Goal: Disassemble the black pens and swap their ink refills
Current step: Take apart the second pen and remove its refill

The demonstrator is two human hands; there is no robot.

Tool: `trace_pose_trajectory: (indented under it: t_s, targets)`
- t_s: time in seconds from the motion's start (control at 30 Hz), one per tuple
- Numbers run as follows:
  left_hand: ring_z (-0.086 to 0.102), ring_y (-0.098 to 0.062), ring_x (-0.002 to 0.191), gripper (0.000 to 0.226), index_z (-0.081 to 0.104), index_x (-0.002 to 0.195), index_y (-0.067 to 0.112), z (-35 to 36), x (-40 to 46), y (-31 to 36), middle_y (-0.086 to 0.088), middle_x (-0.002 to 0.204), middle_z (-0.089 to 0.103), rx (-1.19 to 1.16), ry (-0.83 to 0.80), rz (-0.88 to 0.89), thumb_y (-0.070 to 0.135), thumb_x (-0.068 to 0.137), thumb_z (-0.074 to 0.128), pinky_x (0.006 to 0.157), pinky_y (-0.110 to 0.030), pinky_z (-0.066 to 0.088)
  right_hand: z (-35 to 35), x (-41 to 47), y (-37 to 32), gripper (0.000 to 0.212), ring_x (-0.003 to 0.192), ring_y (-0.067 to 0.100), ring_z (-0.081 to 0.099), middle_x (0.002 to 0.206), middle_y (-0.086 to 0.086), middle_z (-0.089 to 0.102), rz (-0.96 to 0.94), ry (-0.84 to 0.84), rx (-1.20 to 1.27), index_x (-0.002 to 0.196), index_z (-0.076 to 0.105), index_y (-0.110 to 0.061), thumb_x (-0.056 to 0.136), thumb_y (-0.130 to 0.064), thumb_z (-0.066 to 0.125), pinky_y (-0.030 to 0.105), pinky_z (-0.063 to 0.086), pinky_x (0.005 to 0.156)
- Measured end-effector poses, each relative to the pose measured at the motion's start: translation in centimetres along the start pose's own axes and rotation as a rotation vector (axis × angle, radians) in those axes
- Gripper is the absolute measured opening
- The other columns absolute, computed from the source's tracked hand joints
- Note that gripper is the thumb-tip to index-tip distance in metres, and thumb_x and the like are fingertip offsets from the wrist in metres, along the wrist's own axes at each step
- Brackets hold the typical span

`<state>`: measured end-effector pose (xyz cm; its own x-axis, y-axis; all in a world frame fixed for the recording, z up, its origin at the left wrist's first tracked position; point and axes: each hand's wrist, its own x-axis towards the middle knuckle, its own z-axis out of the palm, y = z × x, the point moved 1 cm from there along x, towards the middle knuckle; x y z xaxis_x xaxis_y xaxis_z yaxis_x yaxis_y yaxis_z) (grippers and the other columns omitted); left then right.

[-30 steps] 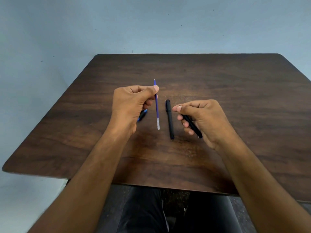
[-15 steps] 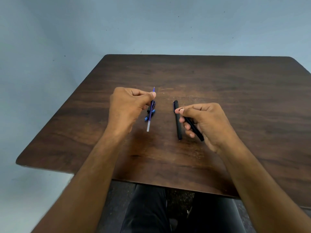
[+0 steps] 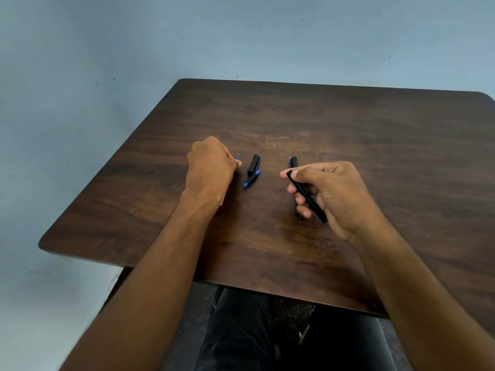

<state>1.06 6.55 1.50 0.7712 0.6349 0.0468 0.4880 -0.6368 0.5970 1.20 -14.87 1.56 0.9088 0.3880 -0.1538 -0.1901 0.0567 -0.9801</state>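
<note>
left hand pinches thin refill | right hand grips slim matte-black barrel | wood-grain table

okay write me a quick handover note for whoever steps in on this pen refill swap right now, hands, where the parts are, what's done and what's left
Left hand: grips the blue ink refill; only its tip shows past the fingers.
Right hand: holds an empty-looking black barrel above the wooden table.
On the table: black cap and blue-tipped pen piece between the hands; second black pen behind the right fingers, seemingly assembled.
Done: first pen apart, refill out.
Left: open the second pen, swap refills, reassemble both.
</note>
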Motion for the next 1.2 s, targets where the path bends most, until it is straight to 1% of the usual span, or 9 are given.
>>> trace_pose_trajectory:
  t_s: [0.27, 0.43, 0.57, 0.7, 0.83, 0.9, 1.0, 1.1, 1.2]
  targets:
    - [0.069, -0.019, 0.089, 0.023, 0.080, 0.086, 0.015, -0.1, 0.5, -0.5, -0.006, 0.089, 0.075, -0.015, -0.059, -0.056, 0.034, 0.073, 0.086, 0.082, -0.036, 0.058, -0.3, 0.4, 0.0, 0.018, 0.053, 0.019, 0.051, 0.068, 0.013, 0.065, 0.002, 0.000, -0.024, 0.086, 0.079, 0.001, 0.093, -0.003, 0.063, 0.028, 0.039, 0.040]
    - [0.068, -0.017, 0.087, 0.025, 0.080, 0.084, 0.017, -0.1, 0.9, -0.8, -0.006, 0.089, 0.075, 0.003, -0.074, -0.072, 0.037, 0.071, 0.087, 0.078, -0.034, 0.057, 0.0, 0.3, 0.2, 0.018, 0.052, 0.018, 0.051, 0.068, 0.013, 0.064, 0.012, 0.002, -0.019, 0.088, 0.078, 0.003, 0.093, -0.002, 0.062, 0.028, 0.038, 0.040]
    - [0.064, -0.014, 0.081, 0.025, 0.079, 0.080, 0.019, -0.3, 1.1, -0.8, -0.004, 0.087, 0.074, 0.028, -0.122, -0.107, 0.040, 0.069, 0.087, 0.065, -0.029, 0.048, 0.1, 0.2, 0.2, 0.018, 0.052, 0.018, 0.051, 0.068, 0.013, 0.064, 0.016, 0.001, -0.021, 0.088, 0.077, 0.003, 0.093, -0.002, 0.061, 0.028, 0.039, 0.040]
    - [0.058, -0.007, 0.067, 0.022, 0.073, 0.067, 0.023, -0.5, 1.3, -1.1, 0.002, 0.071, 0.067, 0.000, -0.125, -0.094, 0.038, 0.066, 0.089, 0.052, -0.022, 0.037, 0.1, 0.2, 0.1, 0.018, 0.052, 0.019, 0.051, 0.068, 0.013, 0.064, 0.004, 0.001, -0.023, 0.087, 0.078, 0.003, 0.093, -0.003, 0.062, 0.028, 0.038, 0.040]
    - [0.063, -0.010, 0.074, 0.019, 0.077, 0.078, 0.021, -0.8, 1.2, -1.4, 0.002, 0.071, 0.068, -0.014, -0.114, -0.060, 0.037, 0.072, 0.085, 0.061, -0.026, 0.048, -0.2, 0.3, 0.1, 0.018, 0.052, 0.018, 0.051, 0.068, 0.013, 0.065, 0.005, 0.002, -0.017, 0.086, 0.079, 0.002, 0.092, -0.004, 0.063, 0.027, 0.039, 0.040]
    - [0.058, -0.006, 0.070, 0.019, 0.078, 0.082, 0.022, -1.2, 0.8, -1.3, 0.004, 0.075, 0.067, -0.005, -0.085, -0.017, 0.038, 0.074, 0.083, 0.058, -0.022, 0.043, -0.3, 0.3, 0.0, 0.018, 0.052, 0.019, 0.051, 0.068, 0.013, 0.065, 0.002, 0.003, -0.013, 0.085, 0.079, 0.001, 0.091, -0.004, 0.063, 0.027, 0.039, 0.040]
    - [0.061, 0.000, 0.077, 0.011, 0.076, 0.078, 0.027, -1.6, -0.7, -0.5, 0.012, 0.075, 0.068, -0.123, -0.062, 0.098, 0.037, 0.075, 0.082, 0.068, -0.015, 0.042, -0.5, 0.4, -0.1, 0.018, 0.053, 0.019, 0.052, 0.068, 0.014, 0.065, -0.006, 0.003, 0.005, 0.086, 0.079, 0.002, 0.091, -0.004, 0.063, 0.027, 0.040, 0.041]
    - [0.065, 0.008, 0.069, 0.011, 0.076, 0.072, 0.031, -1.8, -3.2, 0.7, 0.017, 0.069, 0.070, -0.292, -0.065, 0.213, 0.038, 0.073, 0.084, 0.059, -0.006, 0.044, -0.5, 0.3, -0.4, 0.016, 0.054, 0.021, 0.055, 0.069, 0.016, 0.064, -0.018, -0.005, 0.046, 0.088, 0.077, 0.006, 0.092, -0.002, 0.063, 0.030, 0.047, 0.043]
    - [0.066, -0.004, 0.061, 0.015, 0.080, 0.077, 0.022, -1.6, -5.0, 1.9, 0.002, 0.067, 0.075, -0.483, -0.154, 0.264, 0.035, 0.074, 0.085, 0.057, -0.020, 0.053, -0.6, 0.3, -0.6, 0.014, 0.057, 0.023, 0.060, 0.071, 0.019, 0.066, -0.042, 0.003, 0.063, 0.091, 0.075, 0.009, 0.091, -0.001, 0.066, 0.034, 0.056, 0.050]
